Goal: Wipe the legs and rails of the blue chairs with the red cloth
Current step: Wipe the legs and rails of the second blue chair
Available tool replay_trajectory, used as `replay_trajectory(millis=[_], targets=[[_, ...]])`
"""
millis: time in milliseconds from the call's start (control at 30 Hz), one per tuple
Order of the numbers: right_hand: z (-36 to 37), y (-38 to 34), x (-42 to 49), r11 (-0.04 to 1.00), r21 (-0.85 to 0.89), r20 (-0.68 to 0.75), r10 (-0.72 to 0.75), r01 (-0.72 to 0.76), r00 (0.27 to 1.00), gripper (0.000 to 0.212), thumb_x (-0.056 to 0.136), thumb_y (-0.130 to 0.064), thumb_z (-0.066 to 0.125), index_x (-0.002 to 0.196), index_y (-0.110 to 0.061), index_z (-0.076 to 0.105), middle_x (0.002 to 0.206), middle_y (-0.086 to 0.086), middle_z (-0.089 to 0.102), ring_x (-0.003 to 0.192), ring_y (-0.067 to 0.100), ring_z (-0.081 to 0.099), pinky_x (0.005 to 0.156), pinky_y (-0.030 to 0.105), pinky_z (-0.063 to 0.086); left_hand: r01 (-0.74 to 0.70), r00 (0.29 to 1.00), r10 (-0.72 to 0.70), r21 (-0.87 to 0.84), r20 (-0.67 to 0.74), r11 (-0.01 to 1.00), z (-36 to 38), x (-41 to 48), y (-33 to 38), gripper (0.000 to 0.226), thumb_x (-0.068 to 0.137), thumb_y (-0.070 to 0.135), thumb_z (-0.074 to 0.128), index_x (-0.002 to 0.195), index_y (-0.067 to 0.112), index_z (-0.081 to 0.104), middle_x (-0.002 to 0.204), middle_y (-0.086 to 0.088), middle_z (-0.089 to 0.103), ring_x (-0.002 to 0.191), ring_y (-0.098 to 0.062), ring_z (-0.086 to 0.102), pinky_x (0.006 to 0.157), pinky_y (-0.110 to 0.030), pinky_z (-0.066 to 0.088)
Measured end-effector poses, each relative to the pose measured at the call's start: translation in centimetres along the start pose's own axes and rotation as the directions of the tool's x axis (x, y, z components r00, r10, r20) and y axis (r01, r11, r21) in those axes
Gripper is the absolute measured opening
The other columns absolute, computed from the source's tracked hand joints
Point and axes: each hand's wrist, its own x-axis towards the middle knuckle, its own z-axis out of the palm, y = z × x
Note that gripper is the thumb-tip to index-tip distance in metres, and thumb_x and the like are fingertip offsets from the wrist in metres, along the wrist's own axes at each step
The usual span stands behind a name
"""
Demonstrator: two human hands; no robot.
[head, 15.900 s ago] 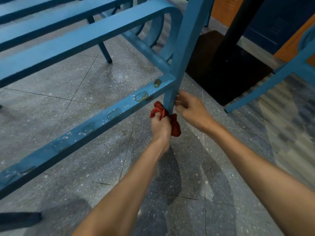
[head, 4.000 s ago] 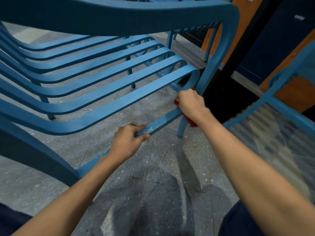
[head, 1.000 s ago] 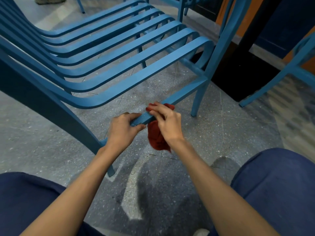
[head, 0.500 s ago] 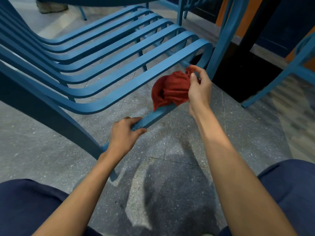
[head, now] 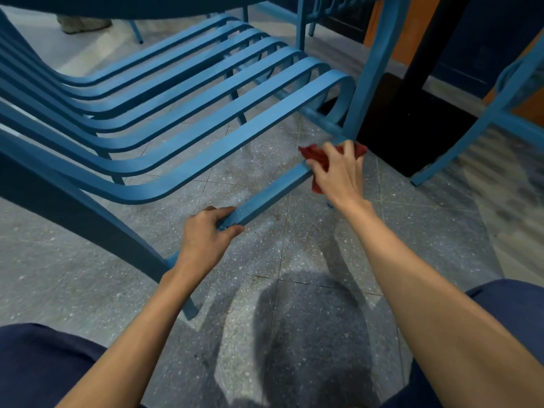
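A blue slatted chair (head: 182, 92) fills the upper left. Its lower side rail (head: 268, 195) runs from near left to far right, ending at the front leg (head: 371, 72). My left hand (head: 206, 240) grips the near end of this rail, fingers curled over its top. My right hand (head: 338, 172) presses the red cloth (head: 315, 154) onto the far end of the rail, close to the front leg. The cloth is bunched under my fingers, and part of it hangs below the rail.
A black table post with a dark base plate (head: 412, 128) stands just right of the chair's front leg. Another blue chair's leg (head: 459, 142) slants at the far right. The floor is grey speckled tile. My knees in dark blue trousers sit at both bottom corners.
My right hand has brought the red cloth down from the seat slat onto the far end of the side rail. The left hand keeps its grip on the rail.
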Motion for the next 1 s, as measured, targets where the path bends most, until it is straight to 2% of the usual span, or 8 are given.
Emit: replay_trajectory(millis=[133, 333, 433, 533, 633, 800, 900, 1000], targets=[[1.5, -0.9, -0.6, 0.993, 0.091, -0.101, 0.091, -0.082, 0.991, 0.026, 0.096, -0.027, 0.049, 0.120, -0.026, 0.060, 0.125, 0.009, 0.044, 0.109, 0.033, 0.046, 0.088, 0.033, 0.045, 0.002, 1.000, -0.002, 0.005, -0.021, 1.000, 0.1, -0.1, 0.3, 0.042, 0.079, 0.027, 0.075, 0.119, 0.017, 0.066, 0.101, -0.005, 0.068, 0.082, -0.014, 0.056, 0.077, -0.024, 0.041], [4.6, -6.0, -9.9, 0.929, 0.305, -0.057, -0.202, 0.210, 0.978, 0.033, 0.094, -0.029, 0.045, 0.121, -0.021, 0.063, 0.129, 0.009, 0.044, 0.107, 0.030, 0.046, 0.085, 0.028, 0.048, -0.016, 1.000, 0.017, 0.075, -0.007, 0.997, -0.1, 0.1, 0.4, 0.044, 0.079, 0.031, 0.074, 0.120, 0.016, 0.066, 0.091, -0.001, 0.065, 0.074, -0.015, 0.056, 0.061, -0.023, 0.036], [5.2, -5.7, -9.6, 0.896, 0.358, -0.094, -0.247, 0.265, 0.964, 0.034, 0.093, -0.026, 0.045, 0.116, -0.012, 0.066, 0.126, 0.015, 0.044, 0.102, 0.030, 0.050, 0.084, 0.024, 0.047, -0.029, 0.999, 0.027, 0.105, 0.021, 0.994, -0.3, 0.2, 0.4, 0.043, 0.080, 0.034, 0.072, 0.120, 0.018, 0.066, 0.089, 0.002, 0.062, 0.073, -0.015, 0.055, 0.059, -0.025, 0.036], [3.7, -3.5, -6.1, 0.895, 0.431, -0.086, -0.084, 0.113, 0.993, 0.027, 0.096, -0.018, 0.050, 0.115, -0.006, 0.065, 0.128, 0.015, 0.039, 0.107, 0.023, 0.045, 0.081, -0.002, 0.035, -0.031, 0.999, 0.027, 0.093, 0.042, 0.995, -0.6, 0.3, 0.3, 0.042, 0.084, 0.039, 0.067, 0.120, 0.018, 0.066, 0.089, 0.003, 0.063, 0.068, -0.011, 0.054, 0.056, -0.022, 0.035], [2.3, -1.1, -2.3, 0.838, 0.536, -0.129, 0.204, -0.105, 0.971, 0.026, 0.097, -0.015, 0.051, 0.116, -0.003, 0.063, 0.120, 0.012, 0.042, 0.104, 0.016, 0.041, 0.083, -0.005, 0.031, -0.028, 0.999, 0.025, 0.080, 0.047, 0.996, -0.6, 0.2, 0.3, 0.042, 0.086, 0.044, 0.063, 0.119, 0.018, 0.067, 0.088, 0.003, 0.064, 0.067, -0.006, 0.053, 0.054, -0.019, 0.034], [2.6, -3.1, -1.8, 0.569, 0.785, -0.207, 0.614, -0.246, 0.761, 0.019, 0.095, -0.011, 0.054, 0.109, 0.001, 0.055, 0.111, 0.014, 0.056, 0.097, 0.017, 0.051, 0.070, -0.007, 0.029, -0.019, 0.999, 0.017, 0.051, 0.051, 0.999, -0.8, 0.1, 0.3, 0.041, 0.086, 0.043, 0.064, 0.119, 0.018, 0.067, 0.091, 0.000, 0.067, 0.072, -0.015, 0.058, 0.057, -0.023, 0.039], [4.4, -6.3, -5.4, 0.405, 0.865, -0.052, 0.660, -0.296, 0.749, 0.018, 0.097, -0.016, 0.052, 0.108, -0.001, 0.052, 0.109, 0.010, 0.054, 0.083, -0.005, 0.047, 0.065, -0.006, 0.033, -0.012, 0.998, 0.010, 0.031, 0.069, 0.999, -0.9, 0.2, 0.1, 0.042, 0.086, 0.043, 0.063, 0.120, 0.018, 0.066, 0.093, 0.001, 0.067, 0.074, -0.014, 0.059, 0.058, -0.025, 0.039], [6.4, -9.5, -10.4, 0.406, 0.856, 0.046, 0.558, -0.321, 0.828, 0.012, 0.095, -0.014, 0.054, 0.103, -0.008, 0.047, 0.106, 0.006, 0.047, 0.082, -0.017, 0.043, 0.065, 0.001, 0.036, -0.011, 0.998, 0.011, 0.004, 0.068, 1.000, -0.8, 0.3, 0.0, 0.045, 0.084, 0.046, 0.064, 0.120, 0.018, 0.066, 0.088, 0.003, 0.066, 0.069, -0.011, 0.058, 0.056, -0.025, 0.038]])
